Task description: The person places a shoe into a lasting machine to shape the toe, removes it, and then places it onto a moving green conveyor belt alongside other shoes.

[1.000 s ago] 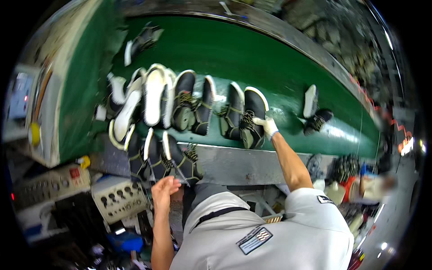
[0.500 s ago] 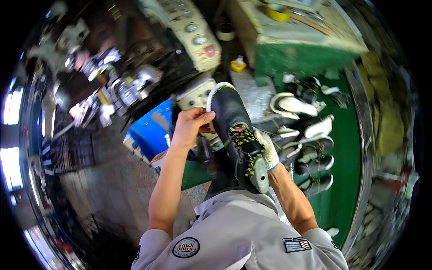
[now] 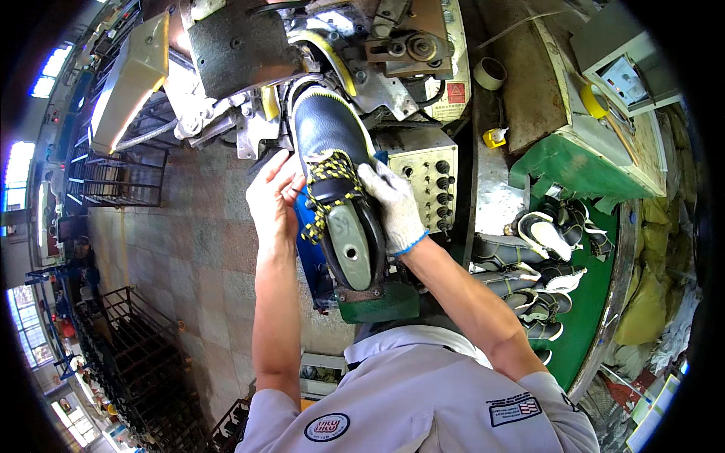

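Observation:
A black leather shoe upper [image 3: 328, 124] sits on a grey-green last [image 3: 349, 245], its toe pointing away from me into the jaws of a metal machine [image 3: 249, 57]. Yellow-and-black laces [image 3: 332, 177] cross its instep. Wearing a whitish knit glove with a blue cuff, my right hand [image 3: 394, 208] grips the shoe's right side. My left hand [image 3: 276, 198] is bare, its fingers pinched together beside the laces on the left side. A thin dark strand seems to run from those fingertips, too small to name.
A control box with black knobs [image 3: 430, 185] stands right of the shoe. Farther right, several shoe uppers [image 3: 544, 238] lie on a green surface [image 3: 585, 302]. A green-sided bench [image 3: 563, 162] carries yellow tape [image 3: 594, 102]. Dark metal racks [image 3: 136, 332] stand on the tiled floor at left.
The shoe has moved away from my body, its toe now in the machine. My left hand has gone from the toe to beside the laces; my right hand still holds the shoe.

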Demonstrator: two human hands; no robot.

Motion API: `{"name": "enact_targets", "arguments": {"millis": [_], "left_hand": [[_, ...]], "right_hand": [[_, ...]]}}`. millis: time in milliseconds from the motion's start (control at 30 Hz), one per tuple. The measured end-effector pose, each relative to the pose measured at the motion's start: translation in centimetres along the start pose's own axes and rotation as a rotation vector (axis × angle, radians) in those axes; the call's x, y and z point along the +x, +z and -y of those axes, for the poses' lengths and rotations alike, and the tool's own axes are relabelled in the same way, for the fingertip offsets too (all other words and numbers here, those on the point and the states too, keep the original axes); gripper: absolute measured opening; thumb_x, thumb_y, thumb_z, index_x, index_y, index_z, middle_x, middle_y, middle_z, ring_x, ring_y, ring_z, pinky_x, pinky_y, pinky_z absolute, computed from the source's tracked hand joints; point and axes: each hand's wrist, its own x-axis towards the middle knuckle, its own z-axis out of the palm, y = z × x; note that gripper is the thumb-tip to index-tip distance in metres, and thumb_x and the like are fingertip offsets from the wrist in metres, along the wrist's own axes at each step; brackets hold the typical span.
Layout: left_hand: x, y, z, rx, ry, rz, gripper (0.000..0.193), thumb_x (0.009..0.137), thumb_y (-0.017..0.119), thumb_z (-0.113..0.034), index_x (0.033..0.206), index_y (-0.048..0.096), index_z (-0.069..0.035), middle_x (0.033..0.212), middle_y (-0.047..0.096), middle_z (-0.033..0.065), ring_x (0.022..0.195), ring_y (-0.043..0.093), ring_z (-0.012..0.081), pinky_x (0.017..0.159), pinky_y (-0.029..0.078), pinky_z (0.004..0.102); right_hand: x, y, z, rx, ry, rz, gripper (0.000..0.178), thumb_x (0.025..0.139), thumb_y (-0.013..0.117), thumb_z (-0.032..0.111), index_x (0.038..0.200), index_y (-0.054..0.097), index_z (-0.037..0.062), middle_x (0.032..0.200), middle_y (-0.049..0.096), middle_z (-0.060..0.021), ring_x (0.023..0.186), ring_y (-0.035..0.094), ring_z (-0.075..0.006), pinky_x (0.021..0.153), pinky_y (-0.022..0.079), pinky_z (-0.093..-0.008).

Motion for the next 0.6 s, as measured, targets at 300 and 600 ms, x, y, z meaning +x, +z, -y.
{"name": "enact_targets", "arguments": {"millis": [300,600], "left_hand": [[-0.6,0.5,0.6,0.051,-0.265,0.035,0.042,0.106,0.054,-0.041,0.115,0.071,-0.004,0.103,0.073,0.0067,0.090,0.069,0.0166,0.081,0.055,0.0318],[-1.9,0.0,3.1,-0.225,-0.319,0.167,0.044,0.109,0.043,-0.041,0.128,0.061,-0.005,0.114,0.070,0.0102,0.097,0.069,0.0218,0.086,0.058,0.0372]], "right_hand": [[6.2,2.0,-4.8,-0.180,-0.152,-0.243,0.063,0.095,0.070,0.034,0.134,0.055,-0.0134,0.120,0.069,-0.0156,0.104,0.063,-0.0170,0.094,0.049,-0.0278],[5.9,2.4,-3.2,-0.242,-0.151,-0.253,0.040,0.097,0.067,0.028,0.121,0.068,-0.0049,0.105,0.072,-0.0076,0.093,0.063,-0.0129,0.086,0.050,-0.0274]]}}
